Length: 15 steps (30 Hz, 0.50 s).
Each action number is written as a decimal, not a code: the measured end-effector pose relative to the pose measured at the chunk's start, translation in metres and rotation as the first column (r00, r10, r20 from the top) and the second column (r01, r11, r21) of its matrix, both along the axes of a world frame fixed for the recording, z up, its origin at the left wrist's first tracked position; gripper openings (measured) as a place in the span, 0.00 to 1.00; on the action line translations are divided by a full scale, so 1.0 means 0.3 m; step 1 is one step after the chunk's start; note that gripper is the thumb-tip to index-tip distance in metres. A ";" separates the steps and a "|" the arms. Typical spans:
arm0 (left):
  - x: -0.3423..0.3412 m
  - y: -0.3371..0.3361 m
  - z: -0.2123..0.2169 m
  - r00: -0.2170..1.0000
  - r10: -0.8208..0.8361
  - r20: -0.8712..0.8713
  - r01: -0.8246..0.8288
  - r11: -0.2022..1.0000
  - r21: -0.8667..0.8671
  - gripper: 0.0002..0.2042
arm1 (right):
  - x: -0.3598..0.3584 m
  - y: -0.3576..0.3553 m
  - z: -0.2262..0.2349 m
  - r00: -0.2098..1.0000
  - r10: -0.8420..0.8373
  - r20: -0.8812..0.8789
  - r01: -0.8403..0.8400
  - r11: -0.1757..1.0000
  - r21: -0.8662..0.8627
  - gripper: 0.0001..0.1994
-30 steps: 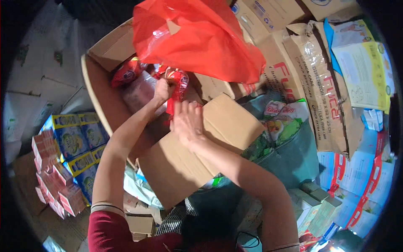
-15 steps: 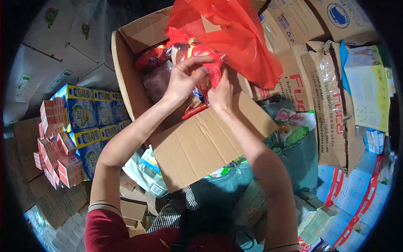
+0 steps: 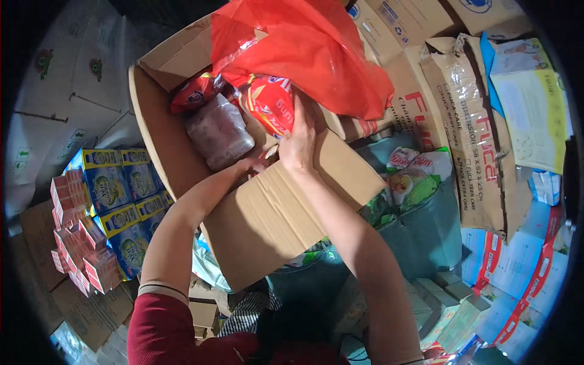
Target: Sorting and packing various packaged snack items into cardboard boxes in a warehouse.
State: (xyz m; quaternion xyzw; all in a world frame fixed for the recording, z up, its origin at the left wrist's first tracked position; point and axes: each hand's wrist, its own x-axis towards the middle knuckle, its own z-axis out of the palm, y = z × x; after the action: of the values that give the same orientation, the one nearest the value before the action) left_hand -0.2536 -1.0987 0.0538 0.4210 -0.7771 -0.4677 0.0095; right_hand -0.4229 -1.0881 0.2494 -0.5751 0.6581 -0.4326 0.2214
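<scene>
A large open cardboard box stands in front of me, its near flap folded out toward me. Inside it, my right hand grips a shiny red food packet by its right side. My left hand reaches low into the box, behind the near flap. Its fingertips are largely hidden, so whether it holds anything does not show. Between the hands and the box's left wall lies a clear plastic-wrapped bundle. Another red packet rests behind that bundle.
A red plastic bag drapes over the box's far side. Blue and yellow cartons and small red-and-white boxes are stacked on the left. On the right stand a torn cardboard carton and a teal sack holding green packets.
My left hand has let go of the red packet and dropped toward the box's near side. The packet, in my right hand, has turned and shows its broad red face. My view has shifted slightly.
</scene>
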 end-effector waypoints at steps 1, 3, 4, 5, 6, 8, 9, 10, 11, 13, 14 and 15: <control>0.022 0.001 -0.006 0.999 -0.016 0.051 0.018 1.000 -0.023 0.10 | 0.015 -0.003 0.004 1.000 -0.003 0.009 0.003 1.000 -0.004 0.34; 0.017 0.010 -0.025 0.990 -0.054 0.131 0.062 0.996 -0.060 0.11 | 0.014 -0.002 -0.015 1.000 0.015 -0.018 -0.014 0.999 0.032 0.33; 0.013 0.004 -0.032 0.983 -0.069 0.173 0.083 0.993 -0.079 0.11 | 0.011 -0.005 -0.020 1.000 0.015 -0.020 -0.014 0.999 0.031 0.32; 0.014 0.005 -0.034 0.973 -0.079 0.219 0.102 0.990 -0.096 0.11 | 0.012 -0.004 -0.022 1.000 0.014 -0.016 -0.013 0.999 0.030 0.32; 0.016 0.006 -0.033 0.960 -0.084 0.267 0.118 0.987 -0.113 0.12 | 0.013 -0.003 -0.020 1.000 0.020 -0.005 -0.020 0.999 0.029 0.32; 0.038 0.010 -0.014 0.925 -0.080 0.370 0.145 0.978 -0.150 0.12 | 0.031 -0.007 -0.004 0.999 0.039 0.021 -0.039 0.999 0.018 0.32; 0.029 0.013 0.016 0.906 -0.079 0.416 0.161 0.973 -0.165 0.13 | 0.028 -0.006 -0.008 0.999 0.043 0.031 -0.044 0.999 0.031 0.32; 0.039 0.012 0.054 0.890 -0.028 0.455 0.099 0.986 -0.133 0.11 | 0.032 -0.005 -0.008 0.998 0.051 0.044 -0.052 0.998 0.041 0.31; 0.042 0.024 0.107 0.888 -0.022 0.459 0.095 0.986 -0.138 0.11 | 0.022 0.000 -0.008 0.997 0.055 0.047 -0.056 0.998 0.035 0.31; 0.076 0.076 0.234 0.927 0.115 0.356 0.012 0.942 -0.335 0.10 | 0.015 0.011 0.005 0.996 0.043 -0.084 -0.043 0.999 -0.006 0.31; 0.089 0.091 0.336 0.907 0.088 0.411 0.052 0.947 -0.316 0.09 | 0.008 0.015 0.011 0.987 0.062 -0.148 -0.055 0.997 0.046 0.32; 0.120 0.104 0.434 0.904 0.097 0.416 0.050 0.943 -0.330 0.09 | 0.002 0.020 0.023 0.988 0.063 -0.142 -0.059 0.998 0.032 0.32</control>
State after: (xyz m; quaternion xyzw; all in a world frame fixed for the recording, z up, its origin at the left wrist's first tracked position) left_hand -0.2176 -1.0674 0.1838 0.5148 -0.8227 -0.2263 -0.0838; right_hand -0.4224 -1.0821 0.2562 -0.6216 0.6602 -0.3741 0.1946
